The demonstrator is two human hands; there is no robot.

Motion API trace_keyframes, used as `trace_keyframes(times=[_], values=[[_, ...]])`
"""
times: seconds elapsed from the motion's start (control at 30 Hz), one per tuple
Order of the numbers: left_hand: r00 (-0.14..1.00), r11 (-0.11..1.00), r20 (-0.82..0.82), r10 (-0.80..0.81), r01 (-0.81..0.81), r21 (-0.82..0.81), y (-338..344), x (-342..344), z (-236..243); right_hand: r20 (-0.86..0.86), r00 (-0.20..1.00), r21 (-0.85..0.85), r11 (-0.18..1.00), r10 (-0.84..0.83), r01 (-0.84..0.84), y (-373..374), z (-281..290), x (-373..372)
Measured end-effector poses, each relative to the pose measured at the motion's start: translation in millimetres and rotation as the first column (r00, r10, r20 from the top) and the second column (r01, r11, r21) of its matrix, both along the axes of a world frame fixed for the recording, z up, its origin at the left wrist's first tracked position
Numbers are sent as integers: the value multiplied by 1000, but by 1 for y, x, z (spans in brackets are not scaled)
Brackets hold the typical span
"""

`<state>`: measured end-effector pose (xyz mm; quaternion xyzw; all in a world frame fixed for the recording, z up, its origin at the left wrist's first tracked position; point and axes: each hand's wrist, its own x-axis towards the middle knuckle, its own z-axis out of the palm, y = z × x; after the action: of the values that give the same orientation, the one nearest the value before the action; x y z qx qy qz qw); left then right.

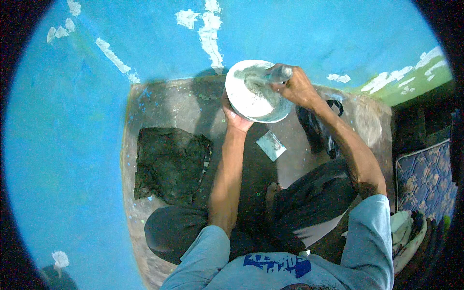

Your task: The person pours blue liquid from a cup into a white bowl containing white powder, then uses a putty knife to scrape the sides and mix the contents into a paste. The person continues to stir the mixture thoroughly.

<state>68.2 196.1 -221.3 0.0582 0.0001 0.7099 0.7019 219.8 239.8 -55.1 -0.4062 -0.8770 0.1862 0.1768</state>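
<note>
I hold a white bowl (pixel 249 104) from below and the left side with my left hand (pixel 233 116); its fingers are mostly hidden by the bowl. The bowl contains white and greyish paste or powder. My right hand (pixel 294 88) is closed on a short, shiny tool (pixel 282 73) at the bowl's right side, its working end in the contents and blurred. A small pale rectangular piece (pixel 270 145) lies on the floor just below the bowl.
Blue walls (pixel 67 150) with white patches border the worn floor (pixel 179 106). A dark cloth (pixel 169 164) lies left, a black plastic bag (pixel 314 128) right. My crossed legs fill the foreground. A patterned mattress (pixel 420 179) and piled fabrics (pixel 406 234) stand at the far right.
</note>
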Motion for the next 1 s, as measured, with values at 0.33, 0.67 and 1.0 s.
trace_keyframes(times=[0.33,0.67,1.0], values=[[996,996,25,-88,88,4,0,-6,-10,-4,939,79,936,344,-343,-7,9,-7],[998,997,43,-49,51,-62,-5,-12,-18,17,953,-111,948,303,-300,-4,16,1],[998,994,28,-52,54,-93,-5,-5,-15,270,907,-159,944,322,-288,-14,18,-3]])
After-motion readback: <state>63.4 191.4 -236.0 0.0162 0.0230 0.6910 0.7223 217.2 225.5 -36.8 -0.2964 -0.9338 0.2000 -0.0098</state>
